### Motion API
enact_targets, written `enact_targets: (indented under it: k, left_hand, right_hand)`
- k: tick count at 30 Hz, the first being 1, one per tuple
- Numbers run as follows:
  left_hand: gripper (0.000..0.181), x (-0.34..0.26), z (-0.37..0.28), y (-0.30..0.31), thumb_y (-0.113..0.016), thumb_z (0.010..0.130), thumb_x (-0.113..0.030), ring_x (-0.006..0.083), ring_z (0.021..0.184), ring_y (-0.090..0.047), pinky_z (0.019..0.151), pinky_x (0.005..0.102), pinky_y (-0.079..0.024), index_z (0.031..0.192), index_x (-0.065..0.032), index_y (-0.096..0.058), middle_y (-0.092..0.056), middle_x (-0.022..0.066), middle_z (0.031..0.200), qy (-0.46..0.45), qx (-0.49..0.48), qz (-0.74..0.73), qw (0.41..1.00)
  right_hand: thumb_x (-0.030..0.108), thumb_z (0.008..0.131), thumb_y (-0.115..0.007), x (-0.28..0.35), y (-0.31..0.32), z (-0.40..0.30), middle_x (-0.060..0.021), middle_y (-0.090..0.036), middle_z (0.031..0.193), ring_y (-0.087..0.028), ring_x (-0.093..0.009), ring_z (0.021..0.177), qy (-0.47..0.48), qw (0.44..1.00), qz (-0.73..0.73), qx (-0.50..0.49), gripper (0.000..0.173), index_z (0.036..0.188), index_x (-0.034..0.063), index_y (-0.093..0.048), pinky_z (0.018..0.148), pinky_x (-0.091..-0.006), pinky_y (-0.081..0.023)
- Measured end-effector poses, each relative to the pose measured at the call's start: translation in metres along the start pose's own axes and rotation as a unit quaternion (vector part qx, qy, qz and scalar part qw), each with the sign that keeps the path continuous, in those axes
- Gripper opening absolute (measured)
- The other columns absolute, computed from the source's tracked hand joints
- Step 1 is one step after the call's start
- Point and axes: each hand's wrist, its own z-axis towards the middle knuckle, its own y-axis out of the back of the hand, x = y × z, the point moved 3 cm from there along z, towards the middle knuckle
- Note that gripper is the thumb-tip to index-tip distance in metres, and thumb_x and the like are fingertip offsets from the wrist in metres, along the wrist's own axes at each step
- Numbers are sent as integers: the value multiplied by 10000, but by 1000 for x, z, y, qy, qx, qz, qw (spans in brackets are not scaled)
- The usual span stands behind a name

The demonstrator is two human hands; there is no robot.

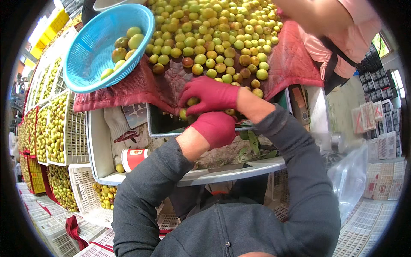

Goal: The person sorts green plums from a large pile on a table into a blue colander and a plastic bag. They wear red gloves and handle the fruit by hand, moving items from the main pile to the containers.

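Note:
My right hand (208, 94), in a dark pink glove, reaches over the near edge of a red padded cloth (287, 61). Its thumb and fingers close around a small yellow-green plum-like fruit (192, 101). Another such fruit (183, 114) shows just below its fingertips. Partly beneath it, my left hand (216, 130), gloved the same way, lies over the rim of a dark green bin (160, 132). The left fingers are hidden, so their hold cannot be told. Ahead spreads a heap of green, yellow and reddish fruits (205, 38) on the cloth.
A blue plastic colander (93, 51) holding several larger fruits stands at left. A red-and-white paper cup (135, 159) lies in the white tray (101, 151); a phone (300, 104) is at right. Fruit-filled crates (57, 128) line the left. Another person's arm (316, 14) reaches in at upper right.

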Motion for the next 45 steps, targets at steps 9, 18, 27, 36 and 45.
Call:
enact_targets:
  k: [9,18,27,36,45]
  left_hand:
    - [354,-4,2,2,-616,909,-398,403,812,-684,724,511,-545,1033,-69,-657,-703,201,848,19,22,5,1000]
    - [381,-5,0,7,-626,901,-414,414,803,-678,738,511,-540,1023,-54,-653,-703,198,834,29,30,-4,999]
    - [399,1,6,2,-619,900,-423,418,845,-671,767,504,-533,1058,-58,-653,-700,213,872,2,18,-15,1000]
    - [415,5,14,-13,-598,896,-467,401,870,-683,793,493,-541,1077,-110,-707,-722,189,926,53,73,-15,996]
    - [357,12,13,-26,-549,948,-379,406,1000,-662,887,480,-523,1157,-127,-692,-699,194,1117,-115,-122,-66,984]
  right_hand:
    - [475,795,-768,-73,28,-52,-146,-497,1434,-431,-416,1323,-162,928,-246,-228,604,1319,212,-624,1107,-527,-361]
    - [244,828,-772,-35,21,-71,-65,-738,974,-685,-251,946,-86,969,95,-213,178,937,104,-766,865,-405,-535]
    - [601,854,-663,-79,39,-128,-246,-572,1237,-576,-442,1127,-413,862,-215,-199,775,1435,134,-452,945,-518,-476]
    - [383,941,-644,-1,17,-59,-236,-557,1323,-528,-408,1234,-231,966,-48,-102,559,1393,78,-525,1043,-460,-433]
    - [417,823,-658,-40,-1,130,-36,-620,1292,-502,-388,1257,-43,916,-295,-268,426,1221,267,-683,1071,-705,-262]
